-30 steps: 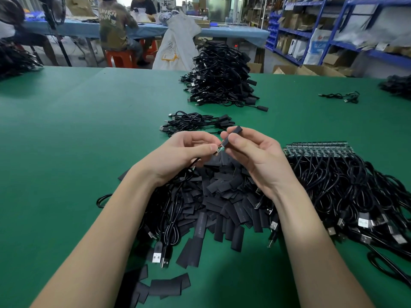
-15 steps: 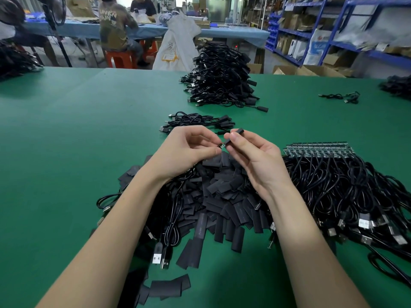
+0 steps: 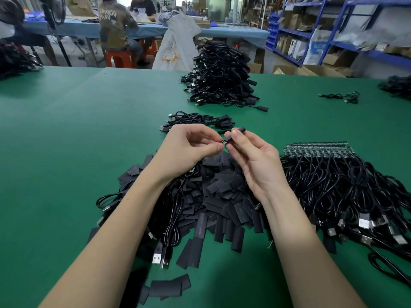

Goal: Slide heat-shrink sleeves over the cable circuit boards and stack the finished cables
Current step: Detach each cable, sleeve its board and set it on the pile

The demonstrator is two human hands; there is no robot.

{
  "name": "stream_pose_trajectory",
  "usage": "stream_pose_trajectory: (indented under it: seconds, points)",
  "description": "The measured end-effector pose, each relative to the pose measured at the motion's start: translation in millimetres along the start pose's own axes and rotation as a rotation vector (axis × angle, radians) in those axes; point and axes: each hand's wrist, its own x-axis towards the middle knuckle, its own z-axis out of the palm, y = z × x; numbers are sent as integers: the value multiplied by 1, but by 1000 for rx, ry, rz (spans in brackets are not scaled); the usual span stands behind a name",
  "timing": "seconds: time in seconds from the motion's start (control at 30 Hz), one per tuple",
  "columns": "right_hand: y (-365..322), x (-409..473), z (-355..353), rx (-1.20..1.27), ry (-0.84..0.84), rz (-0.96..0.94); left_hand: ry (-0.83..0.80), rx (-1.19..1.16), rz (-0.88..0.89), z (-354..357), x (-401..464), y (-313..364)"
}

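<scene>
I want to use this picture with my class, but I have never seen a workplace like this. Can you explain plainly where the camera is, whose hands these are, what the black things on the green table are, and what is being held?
The camera sits on the worker's head, looking down, so both arms are that person's own. The left hand pinches one end of a cable, and the right hand holds a short black sleeve being fitted over it. Under the hands lies a heap of loose sleeves on the green table. To the right lie unfinished cables, their small circuit boards lined up in a row. Beyond the hands sits a small stack of cables, probably finished ones, with a taller pile behind it.
</scene>
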Motion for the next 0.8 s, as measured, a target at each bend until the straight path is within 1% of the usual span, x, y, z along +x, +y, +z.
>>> stream_pose_trajectory:
  seconds: [0.23,0.37,0.5,0.63,0.8]
  points:
    - [3,0,3,4,1,-4,15,54,27,0,0,1]
    - [4,1,0,-24,-26,-11,22,83,39,-1,-1,1]
    - [4,1,0,-34,-49,-8,34,47,43,0,-1,0]
    - [5,-1,3,0,-20,0,29,5,19,0,1,0]
    - [5,-2,5,-94,14,-91,5,-5,-15,-1,1,-1]
